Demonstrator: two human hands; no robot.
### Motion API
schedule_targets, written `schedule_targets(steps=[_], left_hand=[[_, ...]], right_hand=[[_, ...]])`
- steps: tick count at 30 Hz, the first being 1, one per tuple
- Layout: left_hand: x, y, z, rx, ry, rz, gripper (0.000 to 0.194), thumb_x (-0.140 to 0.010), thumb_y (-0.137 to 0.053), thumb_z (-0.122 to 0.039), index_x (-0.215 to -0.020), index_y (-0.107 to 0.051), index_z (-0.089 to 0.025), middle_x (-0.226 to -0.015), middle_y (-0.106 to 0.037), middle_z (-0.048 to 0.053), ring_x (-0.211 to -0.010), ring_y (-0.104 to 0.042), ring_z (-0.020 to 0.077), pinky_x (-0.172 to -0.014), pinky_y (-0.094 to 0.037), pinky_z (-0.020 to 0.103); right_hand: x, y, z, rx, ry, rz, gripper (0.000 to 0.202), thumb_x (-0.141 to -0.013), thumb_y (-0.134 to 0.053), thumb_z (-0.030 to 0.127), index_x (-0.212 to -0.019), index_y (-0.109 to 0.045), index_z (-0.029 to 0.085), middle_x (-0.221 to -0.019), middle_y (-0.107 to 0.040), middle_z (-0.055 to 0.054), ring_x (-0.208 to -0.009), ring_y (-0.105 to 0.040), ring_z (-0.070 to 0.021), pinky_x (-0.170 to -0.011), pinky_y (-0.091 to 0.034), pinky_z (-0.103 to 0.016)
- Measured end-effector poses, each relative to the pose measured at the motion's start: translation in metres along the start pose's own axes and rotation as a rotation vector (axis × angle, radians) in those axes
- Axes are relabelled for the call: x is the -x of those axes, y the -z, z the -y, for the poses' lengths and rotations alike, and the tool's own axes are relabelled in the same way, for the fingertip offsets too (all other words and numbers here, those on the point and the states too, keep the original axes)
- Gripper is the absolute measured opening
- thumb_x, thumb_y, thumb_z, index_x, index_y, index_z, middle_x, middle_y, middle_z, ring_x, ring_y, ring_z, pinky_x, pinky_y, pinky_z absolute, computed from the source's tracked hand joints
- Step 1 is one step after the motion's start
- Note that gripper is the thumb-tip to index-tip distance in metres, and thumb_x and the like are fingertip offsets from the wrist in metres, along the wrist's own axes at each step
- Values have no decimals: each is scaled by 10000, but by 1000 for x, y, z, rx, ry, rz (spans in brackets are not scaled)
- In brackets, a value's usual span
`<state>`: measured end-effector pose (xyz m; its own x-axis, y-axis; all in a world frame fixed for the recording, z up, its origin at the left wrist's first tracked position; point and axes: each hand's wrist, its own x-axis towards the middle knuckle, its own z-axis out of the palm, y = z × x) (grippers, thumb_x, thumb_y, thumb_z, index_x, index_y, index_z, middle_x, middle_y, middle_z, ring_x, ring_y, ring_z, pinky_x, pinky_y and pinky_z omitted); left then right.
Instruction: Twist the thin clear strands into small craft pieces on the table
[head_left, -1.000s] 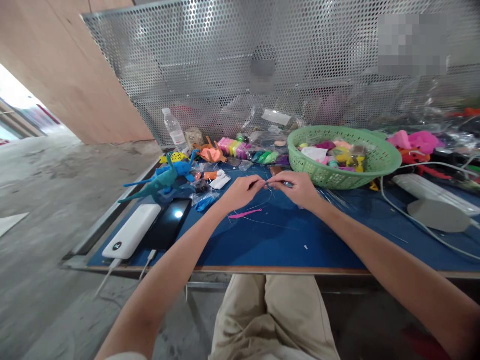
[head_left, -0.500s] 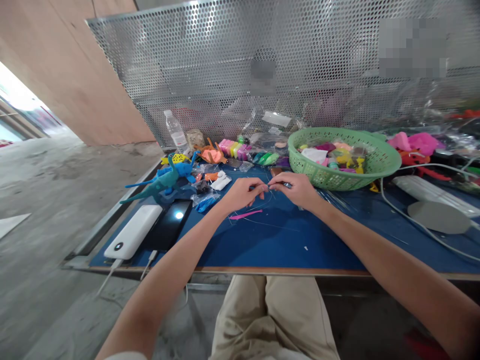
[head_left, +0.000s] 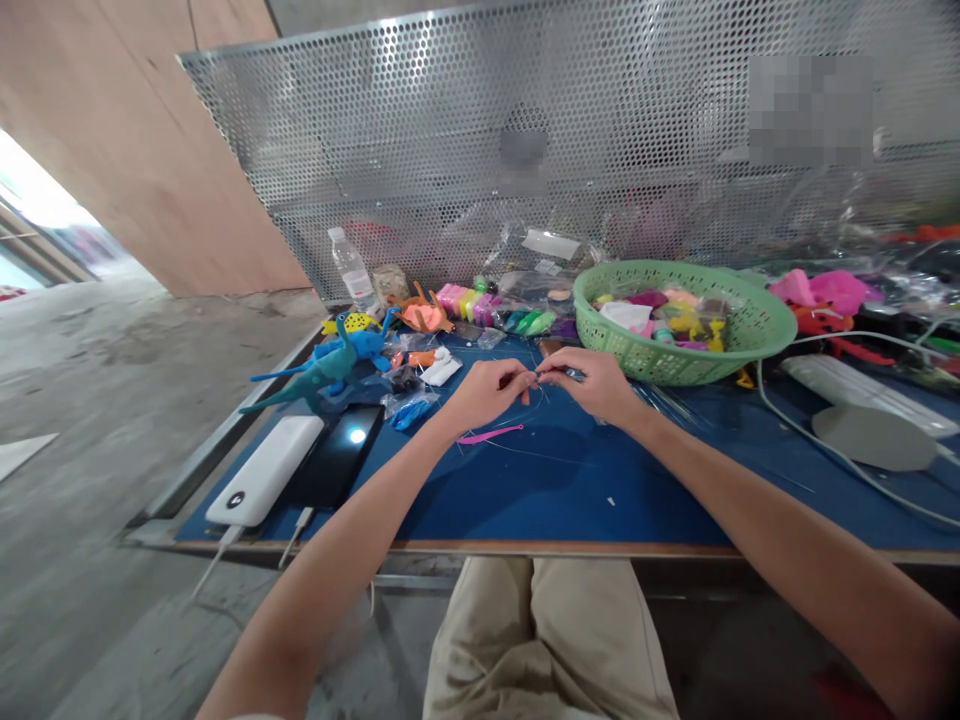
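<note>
My left hand [head_left: 489, 392] and my right hand [head_left: 589, 380] meet fingertip to fingertip over the blue mat [head_left: 517, 500]. Both are closed in a pinch. What lies between the fingertips is too small to make out; thin wire-like strands show around them. A small dark bluish piece sits by my right fingers, its nature unclear. Just below my left hand, a pink strip tool [head_left: 491, 435] lies on the mat. White clay [head_left: 441, 367] and a blue lump in clear wrap [head_left: 412, 410] are left of my left hand.
A green basket [head_left: 679, 370] of colourful pieces stands right of my hands. Blue and teal figures [head_left: 330, 368], a phone [head_left: 341, 455] and a white power bank [head_left: 266, 470] lie left. A bottle [head_left: 352, 268] stands behind. A white cable [head_left: 802, 430] crosses the right side.
Both hands stay together in nearly the same place; my left fingers have curled in slightly more. The camera view has shifted slightly.
</note>
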<state>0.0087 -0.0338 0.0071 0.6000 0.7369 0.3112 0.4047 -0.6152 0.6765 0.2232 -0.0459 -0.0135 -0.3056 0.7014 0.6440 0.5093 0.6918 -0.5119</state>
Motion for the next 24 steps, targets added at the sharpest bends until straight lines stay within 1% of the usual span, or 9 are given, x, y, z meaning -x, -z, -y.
schedule_targets(steps=[4, 8, 14, 19, 24], left_hand=[[1, 2, -3, 29, -30, 25, 299, -984, -466, -321, -865, -685, -157, -707, -719, 7, -540, -523, 89, -558, -382, 202], [2, 3, -5, 37, -38, 25, 272, -975, -478, -295, -875, -688, -153, -714, -726, 13, -529, -493, 84, -554, -373, 197], [3, 3, -5, 47, -62, 16, 272, -975, -480, -295, -880, -690, -150, -728, -731, 19, -510, -462, 76, -535, -353, 193], [3, 3, -4, 47, -79, 19, 283, -977, -478, -296, -878, -695, -143, -722, -728, 16, -487, -436, 67, -516, -337, 189], [3, 3, -4, 44, -78, 5, 276, -973, -491, -296, -863, -695, -147, -720, -730, 13, -497, -457, 70, -526, -350, 191]], right_hand=[[1, 3, -2, -21, 3, 5, 216, -931, -616, 415, -939, -780, 275, -916, -774, -41, -851, -717, -224, -783, -551, -340], [2, 3, 0, -60, -34, 9, 242, -929, -614, 439, -925, -785, 268, -906, -776, -46, -802, -725, -215, -754, -568, -335], [1, 2, 4, -141, -57, -13, 215, -910, -649, 409, -891, -783, 242, -857, -771, -48, -743, -722, -198, -692, -576, -311], [2, 1, 2, -166, -32, -19, 189, -911, -651, 360, -867, -779, 228, -833, -767, -42, -688, -710, -171, -646, -568, -284], [2, -3, -2, -213, -72, -38, 154, -888, -680, 345, -877, -773, 222, -821, -761, -34, -654, -694, -161, -612, -555, -274]])
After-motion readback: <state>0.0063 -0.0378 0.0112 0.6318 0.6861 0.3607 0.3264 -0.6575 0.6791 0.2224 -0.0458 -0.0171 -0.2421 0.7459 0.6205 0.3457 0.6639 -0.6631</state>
